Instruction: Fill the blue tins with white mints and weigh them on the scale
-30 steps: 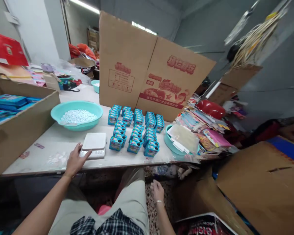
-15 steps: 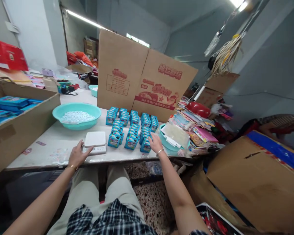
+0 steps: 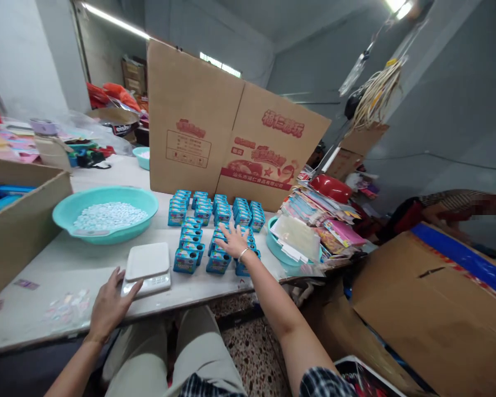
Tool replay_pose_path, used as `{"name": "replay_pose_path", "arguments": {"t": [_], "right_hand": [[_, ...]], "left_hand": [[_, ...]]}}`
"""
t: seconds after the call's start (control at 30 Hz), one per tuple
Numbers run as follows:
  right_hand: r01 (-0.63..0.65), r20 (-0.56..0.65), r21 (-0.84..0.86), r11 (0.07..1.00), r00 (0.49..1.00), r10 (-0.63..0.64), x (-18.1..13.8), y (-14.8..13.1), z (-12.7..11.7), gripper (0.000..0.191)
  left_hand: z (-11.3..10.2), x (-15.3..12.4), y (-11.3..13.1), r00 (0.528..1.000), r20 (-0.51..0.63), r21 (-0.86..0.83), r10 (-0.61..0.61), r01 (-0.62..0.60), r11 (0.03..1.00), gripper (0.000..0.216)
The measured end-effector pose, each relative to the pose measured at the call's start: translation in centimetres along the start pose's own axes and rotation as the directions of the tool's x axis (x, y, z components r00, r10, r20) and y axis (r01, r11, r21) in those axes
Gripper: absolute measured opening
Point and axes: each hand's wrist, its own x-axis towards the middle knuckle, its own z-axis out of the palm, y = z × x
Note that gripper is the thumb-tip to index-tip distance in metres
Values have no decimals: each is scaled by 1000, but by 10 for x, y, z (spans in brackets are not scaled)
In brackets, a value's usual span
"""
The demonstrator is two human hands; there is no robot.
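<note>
My left hand (image 3: 111, 303) rests at the near left corner of a white digital kitchen scale (image 3: 149, 262), thumb along its front edge and fingers apart at its side. The scale's platform is bare. My right hand (image 3: 233, 242) reaches over the rows of small blue boxes (image 3: 186, 260), its fingers spread above or touching the tops; contact is unclear. The boxes stand in several short rows on the white table (image 3: 149, 320). Left of them is a turquoise basin (image 3: 105, 234) of small pale pieces (image 3: 109, 215).
A large cardboard sheet (image 3: 198, 110) stands behind the boxes. To the right, a turquoise basin (image 3: 273, 248) holds flat packets beside stacked printed bags (image 3: 310, 204). An open carton (image 3: 33, 226) stands at the left. A person (image 3: 446, 212) bends beyond a large carton (image 3: 434, 309).
My right hand has moved left from the right-hand front row, over the middle and right rows, with fingers spread. My left hand stays at the scale. The view has shifted.
</note>
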Motion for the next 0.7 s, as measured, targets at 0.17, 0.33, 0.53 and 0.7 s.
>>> {"name": "replay_pose_path", "arguments": {"t": [0.17, 0.33, 0.53, 0.7], "right_hand": [[-5, 35, -92, 996, 999, 8, 49, -13, 5, 77], [-113, 85, -74, 991, 989, 119, 114, -9, 8, 77], [-224, 167, -23, 974, 960, 224, 166, -12, 18, 78], [-242, 169, -16, 970, 956, 242, 175, -9, 19, 76]], "left_hand": [[1, 1, 1, 999, 2, -20, -41, 41, 999, 88], [2, 1, 1, 1000, -8, -17, -28, 28, 999, 90], [2, -2, -3, 999, -35, -46, -10, 8, 999, 92], [1, -4, -2, 996, -72, -70, -54, 49, 996, 95]]}}
